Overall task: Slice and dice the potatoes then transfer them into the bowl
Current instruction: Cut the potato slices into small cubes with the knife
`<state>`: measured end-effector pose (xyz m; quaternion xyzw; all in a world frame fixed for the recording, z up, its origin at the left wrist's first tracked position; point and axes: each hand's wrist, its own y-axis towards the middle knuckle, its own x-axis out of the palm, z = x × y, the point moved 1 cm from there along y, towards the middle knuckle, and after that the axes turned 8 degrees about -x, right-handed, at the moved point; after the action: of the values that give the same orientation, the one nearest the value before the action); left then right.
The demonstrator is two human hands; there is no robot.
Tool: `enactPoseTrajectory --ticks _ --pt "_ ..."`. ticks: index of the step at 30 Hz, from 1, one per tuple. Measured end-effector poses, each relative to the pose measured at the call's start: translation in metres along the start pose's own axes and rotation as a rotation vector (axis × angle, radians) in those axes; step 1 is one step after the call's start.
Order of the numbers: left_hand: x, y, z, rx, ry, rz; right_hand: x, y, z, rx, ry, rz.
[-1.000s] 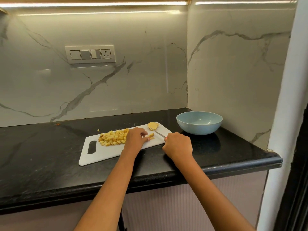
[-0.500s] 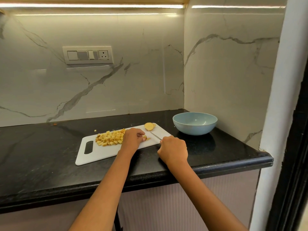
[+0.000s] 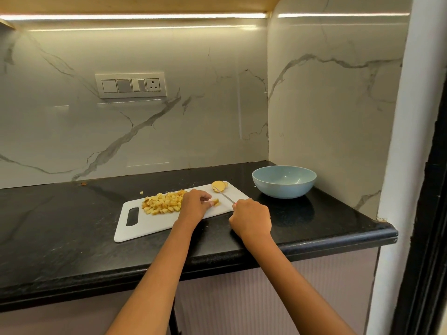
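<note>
Gripping a knife (image 3: 223, 195) by its hidden handle, right hand (image 3: 250, 218) at the near right edge of the white cutting board (image 3: 150, 226), blade angled away toward the potato slices (image 3: 219, 185) at the board's far corner. Curled over a few cut potato pieces (image 3: 215, 202), left hand (image 3: 194, 206), fingertips pinning them to the board just left of the blade. Compared with a second ago: same grips, left hand a touch farther from the diced pile (image 3: 163, 203), blade tip now up by the slices instead of down beside the held pieces. Heaped left of the left hand, the diced pile; one stray cube (image 3: 141, 192) off the board on the black countertop (image 3: 60, 228). Right of the board, near the corner wall, blue bowl (image 3: 284, 188), nothing seen inside. Behind, a switch panel (image 3: 130, 85) on the marble backsplash.
</note>
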<state>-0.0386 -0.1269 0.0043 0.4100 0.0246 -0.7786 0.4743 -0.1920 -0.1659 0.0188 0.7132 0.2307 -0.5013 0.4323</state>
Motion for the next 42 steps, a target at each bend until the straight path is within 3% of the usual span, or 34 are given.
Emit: enactPoseTrajectory --ticks 4,8,16,19,25,32,42 --pt "0.001 0.0 0.0 -0.001 0.024 -0.025 0.0 -0.002 -0.001 0.003 -0.025 -0.029" --pt "-0.003 0.001 0.002 -0.037 0.021 0.07 0.0 0.0 -0.007 -0.032 -0.068 -0.065" --pt "-0.001 0.001 0.0 -0.02 -0.061 -0.008 0.004 -0.004 -0.015 0.021 -0.025 -0.033" --pt "-0.001 0.0 0.003 -0.043 0.013 -0.047 0.005 -0.001 -0.014 0.043 -0.02 -0.01" --pt "0.001 0.0 0.001 0.037 0.036 0.007 0.005 0.008 -0.01 0.063 0.002 -0.006" --pt "0.004 0.005 0.003 0.096 0.032 -0.05 0.003 0.005 -0.008 0.037 0.021 -0.025" --pt "0.002 0.007 -0.003 0.014 0.018 0.016 0.0 -0.005 -0.015 0.03 -0.089 -0.088"
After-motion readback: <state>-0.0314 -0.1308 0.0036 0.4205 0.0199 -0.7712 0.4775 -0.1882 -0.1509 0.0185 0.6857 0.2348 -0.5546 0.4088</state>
